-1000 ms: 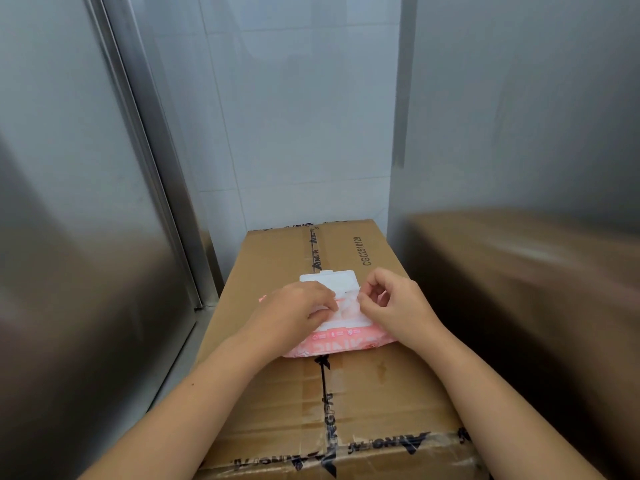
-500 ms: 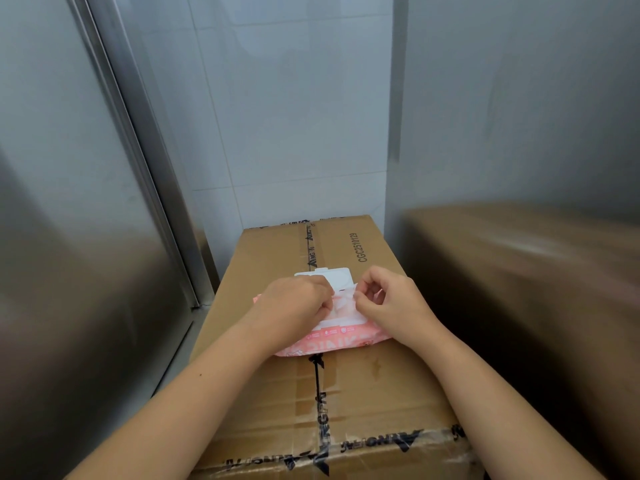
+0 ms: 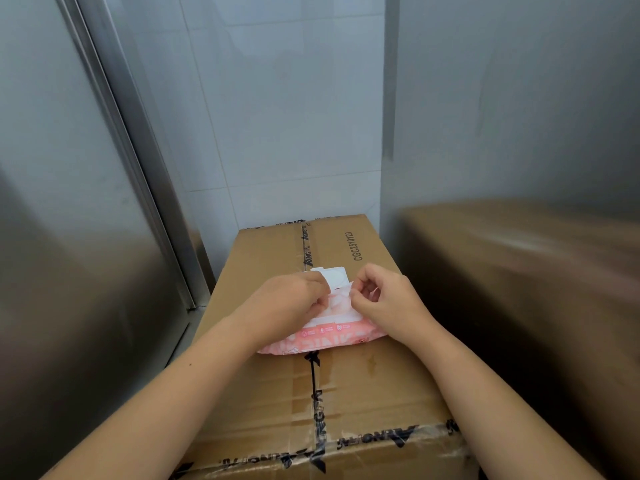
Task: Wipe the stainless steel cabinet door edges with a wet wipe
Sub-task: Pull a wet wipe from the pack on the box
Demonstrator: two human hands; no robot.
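Head view is showing both hands working at the wet wipe pack (image 3: 322,341), which is lying on the cardboard box (image 3: 346,386) just below frame centre.

Compared with a second ago, little is changing. The white flip lid (image 3: 334,277) is staying open toward 12 o'clock, and the hands are staying at the opening. A bit more crumpled white wet wipe (image 3: 337,299) is now showing between them.

- The left hand (image 3: 291,303) is curling its fingers down on the pack at the opening, seemingly steadying it.
- The right hand (image 3: 384,299) is pinching the wipe's edge between thumb and forefinger, other fingers curled.

Judgement: the wipe is still being teased out, so wiping is not yet starting. The stainless steel cabinet door (image 3: 69,237) and its edge strip (image 3: 138,168), at 9 to 10 o'clock, are going untouched.

Writing:
- The box top is reading "CGC2510129" toward 12 o'clock.
- The black-printed tape is showing partial letters such as "ANG", repeated along the seam and at 6 o'clock.
- The pink pack is showing letters looking like "PINK", partly hidden, and its small icons are too tiny to read.
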